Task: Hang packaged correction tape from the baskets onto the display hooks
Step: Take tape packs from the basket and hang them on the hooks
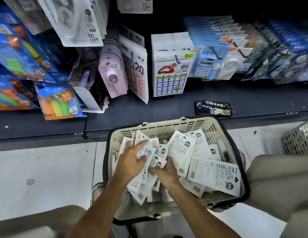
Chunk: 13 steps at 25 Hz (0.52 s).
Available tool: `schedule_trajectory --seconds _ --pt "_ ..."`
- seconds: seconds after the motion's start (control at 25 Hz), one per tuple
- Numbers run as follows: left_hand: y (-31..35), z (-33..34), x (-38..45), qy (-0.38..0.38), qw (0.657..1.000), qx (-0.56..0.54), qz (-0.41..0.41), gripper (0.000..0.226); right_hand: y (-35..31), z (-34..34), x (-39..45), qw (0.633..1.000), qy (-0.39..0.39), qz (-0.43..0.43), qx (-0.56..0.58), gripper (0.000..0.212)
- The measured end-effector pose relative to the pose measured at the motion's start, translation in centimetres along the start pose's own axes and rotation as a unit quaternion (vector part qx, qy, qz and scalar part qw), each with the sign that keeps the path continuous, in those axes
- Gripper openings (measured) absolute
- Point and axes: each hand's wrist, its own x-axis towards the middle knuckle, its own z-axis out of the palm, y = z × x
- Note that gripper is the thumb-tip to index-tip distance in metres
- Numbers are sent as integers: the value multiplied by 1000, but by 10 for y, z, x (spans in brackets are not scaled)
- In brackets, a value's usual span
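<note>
Crouching over the basket (pixel 167 124) at lower centre, the left hand (pixel 130 162) grips a gathered stack of packs (pixel 141 140) while the right hand (pixel 167 170) pinches another pack (pixel 158 163), likely collecting several for the hooks (pixel 177 60) above.

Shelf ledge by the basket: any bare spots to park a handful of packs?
Bare dark ledge between the label-sheet packs and the basket, left of the phone. More right of the phone, under the hanging blue packs. Crowded: ledge's left end under the highlighter pack; the basket, both hands in it.
</note>
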Motion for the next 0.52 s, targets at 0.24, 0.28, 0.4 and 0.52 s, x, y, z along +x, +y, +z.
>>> schedule_trajectory --seconds 0.24,0.28,0.4,0.52 --pt "16 1 2 -14 998 56 -28 17 -46 -38 -7 987 143 3 -76 62" --pt "18 3 2 -18 998 40 -40 16 -54 -37 -10 990 107 -1 -91 67" --pt "15 0 3 -75 988 -84 -107 39 -59 -21 -20 994 -81 20 -64 50" --pt "0 -6 4 -93 968 -165 -162 87 -40 -16 -19 986 -140 50 75 29"
